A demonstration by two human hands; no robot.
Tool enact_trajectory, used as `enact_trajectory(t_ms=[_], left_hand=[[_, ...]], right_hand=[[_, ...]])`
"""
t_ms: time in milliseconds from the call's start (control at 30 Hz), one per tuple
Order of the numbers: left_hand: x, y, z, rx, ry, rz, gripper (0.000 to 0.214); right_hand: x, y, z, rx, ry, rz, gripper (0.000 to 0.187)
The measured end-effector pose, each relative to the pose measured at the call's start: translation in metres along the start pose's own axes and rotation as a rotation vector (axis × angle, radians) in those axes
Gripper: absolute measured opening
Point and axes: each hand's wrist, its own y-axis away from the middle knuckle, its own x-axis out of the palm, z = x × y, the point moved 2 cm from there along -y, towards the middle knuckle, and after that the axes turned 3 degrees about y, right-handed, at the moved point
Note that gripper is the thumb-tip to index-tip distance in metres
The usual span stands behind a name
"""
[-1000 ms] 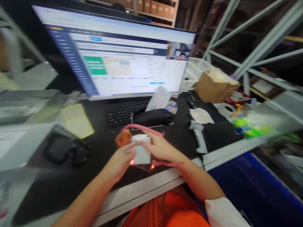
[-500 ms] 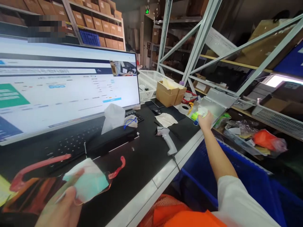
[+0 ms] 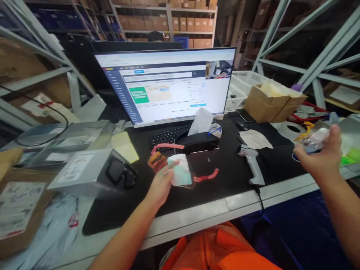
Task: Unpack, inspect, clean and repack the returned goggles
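My left hand (image 3: pixel 162 183) is closed on a white and pale teal cloth (image 3: pixel 181 170) together with glasses that have red temples (image 3: pixel 206 175) and an orange-tinted lens (image 3: pixel 157 162). The cloth covers the middle of the glasses. At the right, my right hand (image 3: pixel 323 153) is wrapped round a small clear bottle (image 3: pixel 316 139), raised near the desk's right end. Fingers hide part of the bottle. Between the hands, a grey barcode scanner (image 3: pixel 254 167) lies on the black desk mat (image 3: pixel 202 198).
Behind the hands stand a monitor (image 3: pixel 174 93), a keyboard (image 3: pixel 165 135) and a black tissue holder (image 3: pixel 201 144). On the left are a silver box (image 3: pixel 84 170) with black glasses (image 3: pixel 120 170) against it and a yellow notepad (image 3: pixel 125 146). Cardboard boxes (image 3: pixel 266 105) and a tape roll (image 3: pixel 291 131) sit right.
My view has swung left. My right hand has lifted the bottle from the desk's right end and brought it nearer. The left hand still grips the cloth and glasses.
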Motion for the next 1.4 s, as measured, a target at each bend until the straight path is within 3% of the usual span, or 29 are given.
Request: enact_trajectory(t_ms=[33, 100, 200, 300, 367, 467, 667, 733, 833, 967, 1100, 1233, 1300, 1400], left_hand=[[0.000, 0.001, 0.000, -0.013, -0.016, 0.033, 0.066], [-0.001, 0.004, 0.001, -0.036, -0.062, 0.112, 0.062], [-0.001, 0.006, 0.005, -0.066, -0.129, 0.220, 0.057], [0.000, 0.005, 0.013, -0.095, -0.163, 0.281, 0.060], [0.001, 0.004, 0.019, -0.131, -0.169, 0.321, 0.063], [0.002, 0.005, 0.025, -0.184, -0.163, 0.376, 0.065], [0.005, 0.008, 0.021, -0.172, -0.124, 0.379, 0.057], [0.005, 0.009, 0.020, -0.159, -0.107, 0.375, 0.056], [0.004, 0.009, 0.021, -0.132, -0.087, 0.317, 0.060], [0.003, 0.010, 0.017, -0.049, -0.035, 0.181, 0.056], [0.004, 0.008, 0.015, -0.064, 0.034, 0.085, 0.057], [0.000, 0.001, 0.019, -0.090, 0.025, -0.045, 0.064], [-0.001, 0.000, 0.018, -0.076, -0.001, -0.088, 0.065], [0.000, 0.003, 0.013, -0.029, -0.048, -0.167, 0.061]], right_hand=[[-0.004, 0.001, 0.027, -0.212, -0.077, -0.002, 0.085], [-0.014, 0.004, 0.086, -0.562, -0.287, 0.132, 0.081], [-0.021, 0.008, 0.168, -0.741, -0.553, 0.441, 0.075], [-0.018, 0.019, 0.227, -0.890, -0.627, 0.815, 0.065], [-0.012, 0.029, 0.250, -1.014, -0.596, 0.958, 0.063], [0.000, 0.044, 0.267, -1.154, -0.514, 1.012, 0.063], [0.012, 0.060, 0.275, -1.183, -0.477, 1.024, 0.061], [0.006, 0.052, 0.268, -1.083, -0.533, 1.016, 0.063], [-0.003, 0.027, 0.231, -0.701, -0.518, 0.916, 0.066], [0.005, -0.016, 0.126, -0.151, -0.116, 0.602, 0.054], [0.015, -0.042, 0.009, 0.351, 0.269, 0.462, 0.045], [0.011, -0.040, -0.062, 0.521, 0.421, 0.443, 0.044], [0.012, -0.033, -0.075, 0.556, 0.450, 0.437, 0.045], [0.015, -0.024, -0.074, 0.499, 0.404, 0.442, 0.040]])
